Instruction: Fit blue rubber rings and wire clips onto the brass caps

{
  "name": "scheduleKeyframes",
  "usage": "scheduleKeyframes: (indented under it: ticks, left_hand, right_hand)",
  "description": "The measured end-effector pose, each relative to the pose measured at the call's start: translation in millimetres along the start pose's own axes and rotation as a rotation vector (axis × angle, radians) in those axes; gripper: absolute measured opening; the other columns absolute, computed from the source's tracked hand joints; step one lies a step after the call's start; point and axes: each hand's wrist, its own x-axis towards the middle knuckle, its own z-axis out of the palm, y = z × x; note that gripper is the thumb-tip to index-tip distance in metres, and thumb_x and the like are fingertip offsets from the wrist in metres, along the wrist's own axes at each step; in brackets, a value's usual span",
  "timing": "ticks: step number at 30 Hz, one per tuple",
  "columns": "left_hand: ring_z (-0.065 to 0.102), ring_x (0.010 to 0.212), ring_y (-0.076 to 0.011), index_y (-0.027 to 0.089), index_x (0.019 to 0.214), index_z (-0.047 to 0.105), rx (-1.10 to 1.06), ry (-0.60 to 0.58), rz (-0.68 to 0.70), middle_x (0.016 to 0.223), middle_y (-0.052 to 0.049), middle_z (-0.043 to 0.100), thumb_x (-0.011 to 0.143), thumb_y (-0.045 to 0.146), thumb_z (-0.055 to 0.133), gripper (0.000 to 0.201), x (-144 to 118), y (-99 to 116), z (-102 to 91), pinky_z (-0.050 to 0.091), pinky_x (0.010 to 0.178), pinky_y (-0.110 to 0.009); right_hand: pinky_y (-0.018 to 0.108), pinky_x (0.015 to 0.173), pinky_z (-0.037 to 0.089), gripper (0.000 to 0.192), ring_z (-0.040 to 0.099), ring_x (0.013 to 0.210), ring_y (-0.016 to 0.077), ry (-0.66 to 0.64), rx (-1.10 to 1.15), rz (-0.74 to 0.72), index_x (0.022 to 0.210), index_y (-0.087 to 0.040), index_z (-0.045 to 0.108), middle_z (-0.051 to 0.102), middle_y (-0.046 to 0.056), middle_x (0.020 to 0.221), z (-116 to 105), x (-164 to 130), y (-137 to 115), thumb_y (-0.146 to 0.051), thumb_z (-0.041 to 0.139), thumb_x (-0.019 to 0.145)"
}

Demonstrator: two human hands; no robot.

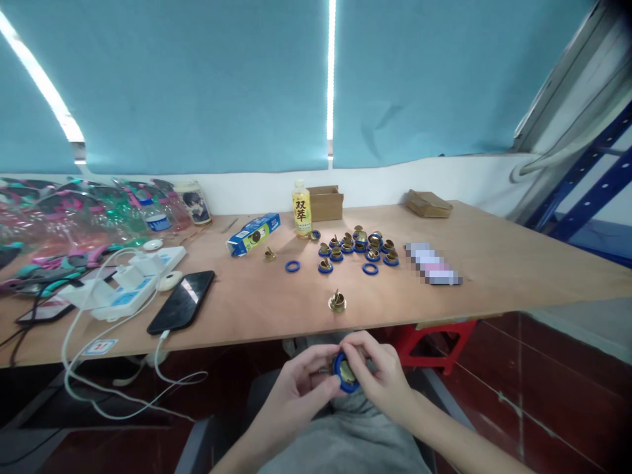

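Holding one blue ring [344,380] — left hand [296,388], right hand [382,375] together.

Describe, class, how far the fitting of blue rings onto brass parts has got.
Done, it seems: a cluster of ringed brass fittings at the back of the table. In hand: the left hand and right hand hold a brass piece with a blue ring over the lap. Left: a bare brass fitting, another, and loose blue rings.

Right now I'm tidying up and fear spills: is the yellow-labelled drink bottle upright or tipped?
Upright. The bottle stands on its base on the table, cap uppermost, beside the open cardboard box.
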Motion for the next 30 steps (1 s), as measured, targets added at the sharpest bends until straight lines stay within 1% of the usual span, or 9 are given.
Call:
scheduleKeyframes:
  ticks: [4, 7, 15, 18, 22, 26, 28, 30]
  left_hand:
    - [0.071, 0.105, -0.0260, 0.023, 0.119, 0.070, -0.011, -0.039, 0.014, 0.120, -0.010, 0.073, 0.083, 0.032, 0.080, 0.038, 1.4, -1.4, -3.1, 0.055, 0.094, -0.042]
    - [0.071, 0.107, -0.0269, 0.023, 0.121, 0.069, -0.011, -0.041, 0.024, 0.122, -0.011, 0.073, 0.084, 0.033, 0.079, 0.040, 2.1, -2.7, -4.3, 0.054, 0.095, -0.043]
    - [0.070, 0.107, -0.0258, 0.023, 0.116, 0.073, 0.001, 0.041, -0.007, 0.122, -0.011, 0.073, 0.080, 0.035, 0.082, 0.040, -1.6, 3.3, 3.0, 0.056, 0.093, -0.038]
    - [0.070, 0.108, -0.0262, 0.022, 0.114, 0.074, -0.004, 0.063, -0.010, 0.119, -0.010, 0.075, 0.078, 0.031, 0.083, 0.038, -0.6, 3.5, 2.8, 0.057, 0.090, -0.037]
    - [0.069, 0.109, -0.0271, 0.022, 0.116, 0.073, 0.008, 0.069, 0.005, 0.117, -0.010, 0.076, 0.079, 0.026, 0.082, 0.038, 1.1, 3.2, 0.2, 0.058, 0.090, -0.037]
    - [0.070, 0.107, -0.0273, 0.022, 0.116, 0.073, 0.030, 0.088, 0.018, 0.114, -0.010, 0.076, 0.081, 0.031, 0.080, 0.037, 1.4, 3.8, -1.4, 0.058, 0.089, -0.037]
    - [0.069, 0.107, -0.0279, 0.021, 0.115, 0.074, 0.044, 0.099, 0.016, 0.113, -0.010, 0.076, 0.082, 0.036, 0.079, 0.036, 1.0, 4.3, -1.3, 0.058, 0.090, -0.039]
    - [0.069, 0.107, -0.0284, 0.021, 0.114, 0.074, 0.052, 0.114, 0.010, 0.114, -0.010, 0.076, 0.083, 0.038, 0.078, 0.036, 0.8, 4.0, -1.1, 0.058, 0.091, -0.040]
  right_hand:
    - [0.023, 0.052, 0.038, 0.019, 0.052, 0.053, 0.0120, -0.021, 0.011, 0.021, 0.093, -0.018, 0.059, 0.057, 0.000, 0.067, -2.0, 1.8, 0.0, -0.026, 0.044, 0.101]
    - [0.023, 0.052, 0.038, 0.019, 0.052, 0.053, 0.0121, -0.027, 0.009, 0.028, 0.093, -0.018, 0.058, 0.056, 0.000, 0.068, -2.9, 2.2, -1.0, -0.026, 0.043, 0.102]
    - [0.023, 0.054, 0.039, 0.019, 0.053, 0.056, 0.0122, -0.035, 0.021, 0.038, 0.095, -0.018, 0.058, 0.057, 0.000, 0.071, -4.4, 1.4, -0.3, -0.027, 0.042, 0.102]
    - [0.023, 0.055, 0.038, 0.019, 0.052, 0.056, 0.0123, -0.037, 0.039, 0.055, 0.096, -0.019, 0.058, 0.056, -0.001, 0.069, -3.7, 2.0, 0.4, -0.027, 0.042, 0.103]
    - [0.024, 0.055, 0.038, 0.018, 0.051, 0.057, 0.0129, -0.049, 0.040, 0.077, 0.095, -0.019, 0.056, 0.056, -0.001, 0.070, -2.8, 3.5, 1.7, -0.029, 0.042, 0.103]
    - [0.025, 0.057, 0.038, 0.017, 0.051, 0.059, 0.0134, -0.075, 0.025, 0.126, 0.098, -0.019, 0.054, 0.055, -0.002, 0.070, -3.9, 6.5, 2.0, -0.031, 0.043, 0.103]
    - [0.024, 0.059, 0.038, 0.017, 0.053, 0.061, 0.0134, -0.112, 0.025, 0.152, 0.100, -0.019, 0.054, 0.055, -0.002, 0.071, -4.8, 8.4, 1.4, -0.031, 0.042, 0.103]
    - [0.024, 0.059, 0.037, 0.020, 0.053, 0.062, 0.0128, -0.164, 0.031, 0.172, 0.097, -0.019, 0.054, 0.054, -0.003, 0.071, -5.3, 10.1, 0.8, -0.031, 0.039, 0.105]
